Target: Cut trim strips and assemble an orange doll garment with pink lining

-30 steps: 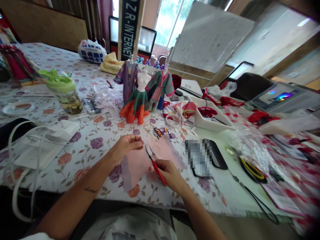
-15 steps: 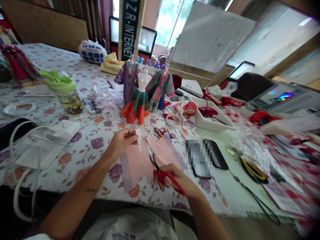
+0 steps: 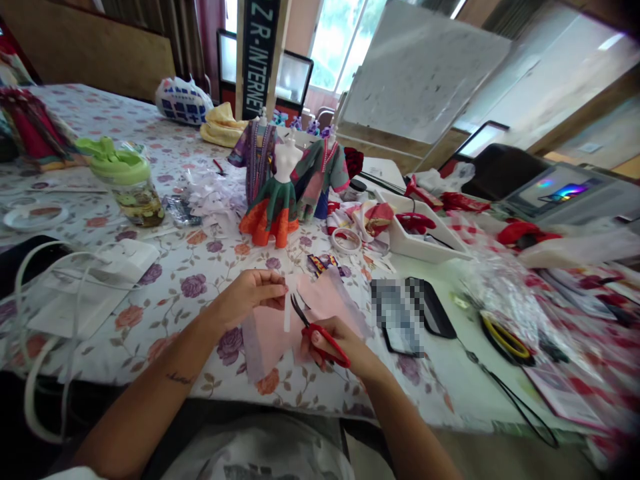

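Note:
Between the thumb and fingers of my left hand (image 3: 255, 293) hangs a narrow white strip (image 3: 287, 313), perhaps tape or paper; its material is unclear. My right hand (image 3: 335, 345) grips red-handled scissors (image 3: 327, 343), their dark blades slightly apart and pointing up and left, close to the strip's right side. Beneath both hands lies pink fabric (image 3: 267, 333) with paler, greyish edges; my right hand covers part of it. A small patterned ribbon piece (image 3: 323, 265) rests just beyond the fabric.
Dressed doll forms (image 3: 280, 200) stand behind my hands. A green-lidded bottle (image 3: 133, 183) and a white power strip (image 3: 100, 287) are on the left. To the right are a phone (image 3: 397, 320), a tape roll (image 3: 346, 241), a white tray (image 3: 425, 247) and yellow-handled scissors (image 3: 507, 337).
My left hand has shifted slightly right and down with the strip, which now hangs lower. My right hand has brought the scissors left and up, nearer the strip.

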`<state>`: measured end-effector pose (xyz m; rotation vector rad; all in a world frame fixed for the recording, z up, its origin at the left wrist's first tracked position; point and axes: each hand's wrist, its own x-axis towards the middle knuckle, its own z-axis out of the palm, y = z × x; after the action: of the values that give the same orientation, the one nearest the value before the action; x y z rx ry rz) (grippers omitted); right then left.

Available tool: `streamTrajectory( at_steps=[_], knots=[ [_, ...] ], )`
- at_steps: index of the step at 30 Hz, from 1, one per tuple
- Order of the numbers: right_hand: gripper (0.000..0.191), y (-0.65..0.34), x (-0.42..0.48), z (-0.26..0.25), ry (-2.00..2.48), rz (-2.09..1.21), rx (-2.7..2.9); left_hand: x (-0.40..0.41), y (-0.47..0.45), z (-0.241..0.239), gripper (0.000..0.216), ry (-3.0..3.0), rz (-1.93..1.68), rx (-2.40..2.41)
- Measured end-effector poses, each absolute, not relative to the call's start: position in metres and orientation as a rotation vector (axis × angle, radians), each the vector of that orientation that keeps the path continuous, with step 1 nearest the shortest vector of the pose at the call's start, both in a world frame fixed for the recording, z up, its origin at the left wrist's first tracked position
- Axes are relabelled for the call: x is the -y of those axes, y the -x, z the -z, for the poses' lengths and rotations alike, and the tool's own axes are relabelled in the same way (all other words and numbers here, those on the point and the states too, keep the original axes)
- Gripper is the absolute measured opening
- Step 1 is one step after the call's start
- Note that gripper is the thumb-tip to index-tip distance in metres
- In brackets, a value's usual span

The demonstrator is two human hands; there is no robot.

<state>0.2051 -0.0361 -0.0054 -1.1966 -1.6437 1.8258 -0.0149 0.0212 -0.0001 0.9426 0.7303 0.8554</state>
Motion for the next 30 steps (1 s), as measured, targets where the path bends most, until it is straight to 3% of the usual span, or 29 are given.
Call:
streamTrajectory(
  at_steps=[30],
  knots=[
    [0.057,-0.183,0.033,0.002,1.259,-1.522,1.66,-0.018,0.01,-0.001,0.019,-0.855,-0.78,-0.725]
  ],
)
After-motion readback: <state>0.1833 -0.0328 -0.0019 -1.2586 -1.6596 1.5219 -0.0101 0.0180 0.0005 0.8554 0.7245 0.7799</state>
